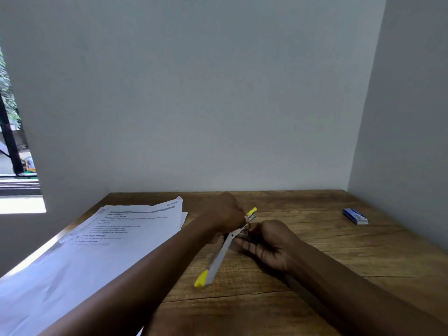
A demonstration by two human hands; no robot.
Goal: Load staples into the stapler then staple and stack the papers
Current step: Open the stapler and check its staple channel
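Wooden tabletop (pixel 303 282) fills the lower view, with the papers (pixel 97 243) piled loosely on its left side. Stapler (pixel 224 248) sits mid-table, flipped wide open, its long axis running from the near yellow tip diagonally away to the right. Left hand (pixel 226 214) has its fingers clamped on the far end; right hand (pixel 269 241) is just beside the hinge, fingers curled, probably feeding staples, though that's hidden. Staple box (pixel 356 216) lies well apart, far right.

A grey stapler (pixel 224 248) with yellow ends is swung open at mid-table, white printed papers (pixel 97 243) lie stacked at the left, and a small blue staple box (pixel 355 216) lies far right.
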